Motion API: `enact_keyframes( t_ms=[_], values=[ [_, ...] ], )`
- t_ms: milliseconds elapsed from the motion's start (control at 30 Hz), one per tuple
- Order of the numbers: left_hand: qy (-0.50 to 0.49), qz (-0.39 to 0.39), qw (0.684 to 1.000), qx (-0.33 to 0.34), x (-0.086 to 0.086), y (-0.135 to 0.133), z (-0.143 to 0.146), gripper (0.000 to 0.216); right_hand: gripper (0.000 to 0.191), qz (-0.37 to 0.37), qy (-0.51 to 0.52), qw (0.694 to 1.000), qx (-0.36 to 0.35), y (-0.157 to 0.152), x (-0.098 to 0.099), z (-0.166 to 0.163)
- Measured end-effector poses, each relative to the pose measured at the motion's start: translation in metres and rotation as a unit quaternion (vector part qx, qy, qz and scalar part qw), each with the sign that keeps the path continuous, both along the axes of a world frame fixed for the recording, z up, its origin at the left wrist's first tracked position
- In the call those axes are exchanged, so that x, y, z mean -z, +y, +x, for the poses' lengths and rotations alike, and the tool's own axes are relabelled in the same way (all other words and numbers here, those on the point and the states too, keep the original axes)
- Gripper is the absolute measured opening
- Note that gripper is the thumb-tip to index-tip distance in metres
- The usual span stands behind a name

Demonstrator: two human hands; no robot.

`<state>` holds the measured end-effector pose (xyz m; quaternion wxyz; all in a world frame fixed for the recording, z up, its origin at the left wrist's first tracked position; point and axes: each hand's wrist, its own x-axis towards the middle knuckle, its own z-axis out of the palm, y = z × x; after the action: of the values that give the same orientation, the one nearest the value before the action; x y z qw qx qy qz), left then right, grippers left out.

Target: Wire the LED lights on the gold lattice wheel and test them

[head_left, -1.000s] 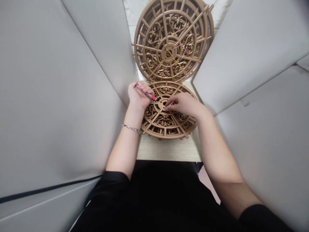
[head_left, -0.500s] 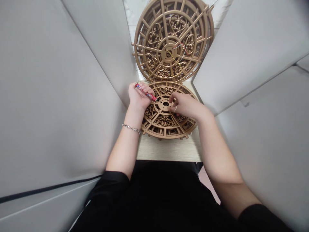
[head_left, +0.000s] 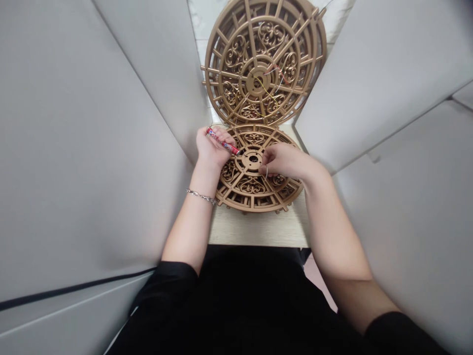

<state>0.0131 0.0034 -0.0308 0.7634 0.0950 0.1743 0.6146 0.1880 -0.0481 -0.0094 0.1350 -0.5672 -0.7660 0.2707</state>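
Note:
My left hand (head_left: 215, 148) is closed around a slim red stick (head_left: 223, 142) with white and blue lettering. Its dark lower tip points at the hub of a round gold openwork frame (head_left: 253, 185) with scrollwork panels. On the hub's other side, my right hand (head_left: 283, 161) has its thumb and fingertips curled together. A thin white strand (head_left: 266, 171) curves out by these fingertips, and what else they hold is hidden. The hub's central hole (head_left: 253, 159) lies between both hands.
Behind, more gold round frames (head_left: 241, 79) stand in a tilted stack, with yellow (head_left: 266, 90), red and white wires across the front. A pale wooden surface (head_left: 258, 229) bears the near frame. Grey panels (head_left: 148, 49) rise closely on the left and right.
My right hand's thumb and fingertips have drawn closer together, and the white strand has shifted slightly down and left. My left hand and the red stick stay in place.

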Motion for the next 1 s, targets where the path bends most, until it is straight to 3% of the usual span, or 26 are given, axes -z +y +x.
enact_keyframes(
  t_ms=[300, 733, 1000],
  values=[
    [-0.017, 0.002, 1.0, 0.01, 0.001, -0.001, 0.0, 0.031, 0.009, -0.016, -0.007, 0.999, -0.049, -0.001, -0.005, 0.001],
    [-0.03, -0.005, 0.999, 0.008, 0.0, 0.0, 0.0, 0.029, 0.024, -0.061, 0.147, 0.986, -0.055, 0.009, 0.003, -0.002],
    [-0.017, -0.003, 1.0, 0.0, 0.0, 0.001, 0.0, 0.031, 0.021, 0.095, 0.067, 0.992, -0.057, 0.01, 0.013, -0.012]
  ],
)
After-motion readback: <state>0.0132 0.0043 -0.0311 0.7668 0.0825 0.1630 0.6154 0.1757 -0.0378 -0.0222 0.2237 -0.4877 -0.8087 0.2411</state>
